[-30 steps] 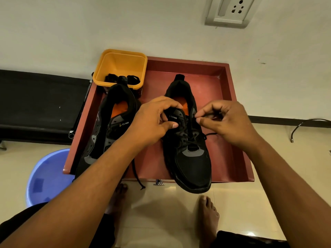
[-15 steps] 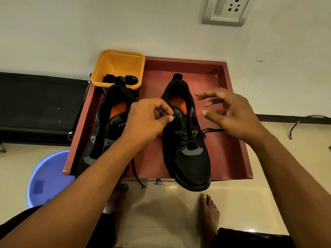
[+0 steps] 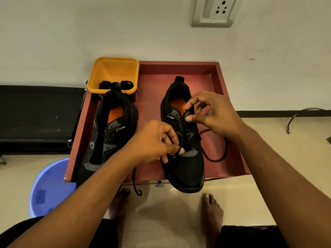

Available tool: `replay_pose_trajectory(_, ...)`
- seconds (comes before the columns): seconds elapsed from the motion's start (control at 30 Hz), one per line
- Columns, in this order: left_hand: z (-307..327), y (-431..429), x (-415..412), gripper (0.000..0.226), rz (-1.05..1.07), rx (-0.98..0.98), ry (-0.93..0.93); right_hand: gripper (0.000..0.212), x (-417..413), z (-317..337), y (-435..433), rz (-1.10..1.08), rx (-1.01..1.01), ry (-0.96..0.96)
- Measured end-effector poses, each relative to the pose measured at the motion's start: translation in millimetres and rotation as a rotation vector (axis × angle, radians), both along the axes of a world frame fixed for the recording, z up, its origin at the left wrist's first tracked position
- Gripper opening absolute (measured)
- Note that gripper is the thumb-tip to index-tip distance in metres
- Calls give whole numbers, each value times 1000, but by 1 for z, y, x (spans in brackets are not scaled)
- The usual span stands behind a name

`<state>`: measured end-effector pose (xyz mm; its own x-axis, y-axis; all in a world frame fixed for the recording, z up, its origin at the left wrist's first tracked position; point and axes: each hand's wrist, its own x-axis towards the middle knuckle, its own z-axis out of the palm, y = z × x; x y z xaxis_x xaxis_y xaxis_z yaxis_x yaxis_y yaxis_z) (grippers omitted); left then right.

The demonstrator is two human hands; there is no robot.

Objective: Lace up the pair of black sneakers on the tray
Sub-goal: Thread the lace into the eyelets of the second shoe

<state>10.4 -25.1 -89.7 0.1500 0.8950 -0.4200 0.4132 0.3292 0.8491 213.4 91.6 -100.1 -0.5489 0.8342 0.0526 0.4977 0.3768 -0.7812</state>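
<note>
The left hand (image 3: 154, 140) is pinching one black lace (image 3: 215, 160) over the right sneaker (image 3: 186, 169); the right hand (image 3: 213, 113) is pinching that shoe's collar edge. Two sneakers, it and the left sneaker (image 3: 107, 140), are lying side by side on one red tray (image 3: 152, 97), one yellow tub (image 3: 114, 68) sitting at its far-left corner.

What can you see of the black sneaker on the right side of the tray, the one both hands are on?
The right sneaker is black, with a fabric-looking upper, grey panels, an orange insole and a CLYMB label by the opening. It lies flat on the red tray, heel at the far side, toe overhanging the near edge. The right hand pinches its upper edge by the opening; the left hand pinches its black lace, whose loose end loops on the tray.
</note>
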Motion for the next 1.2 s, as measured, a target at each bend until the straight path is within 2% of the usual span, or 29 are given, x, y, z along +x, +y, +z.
replay_pose_trajectory(0.13, -1, 0, -13, 4, 23, 37, 34, 29, -2, 4, -3, 0, -18, 14)
replay_pose_trajectory(0.2, -6, 3, -15, 8, 150, 127, 91, 29, -3, 5, -3, -4, -28, 11)
replay_pose_trajectory(0.33, -11, 8, 1, 19, 338, 203, 69, 29, -3, 4, -4, 21, -5, -57)
replay_pose_trajectory(0.43, -10, 11, 9, 25, 354, 170, 110, 27, -1, 2, -5, 60, -1, -87)
replay_pose_trajectory(0.57, -11, 13, 9, 18, 398, 54, 10, 14, 3, 2, -8, 60, -55, -29)
replay_pose_trajectory(0.67, -7, 13, 10, 15, 366, -7, -51, 23, -3, -2, -13, -16, -10, -17)
replay_pose_trajectory(0.73, -2, 13, 6, 16, 293, -65, -83, 19, -8, -3, -15, -23, 49, -66)
replay_pose_trajectory(0.87, 2, 11, -2, 18, 237, -110, -107, 10, -5, 1, -13, 6, -15, -18)
replay_pose_trajectory(1.03, -2, 12, 8, 17, 273, -2, -37, 10, -6, -4, -11, -5, -18, -17)
replay_pose_trajectory(1.2, 10, 13, -16, 19, 94, -135, -62, 10, -2, -6, -7, -11, -100, 28)
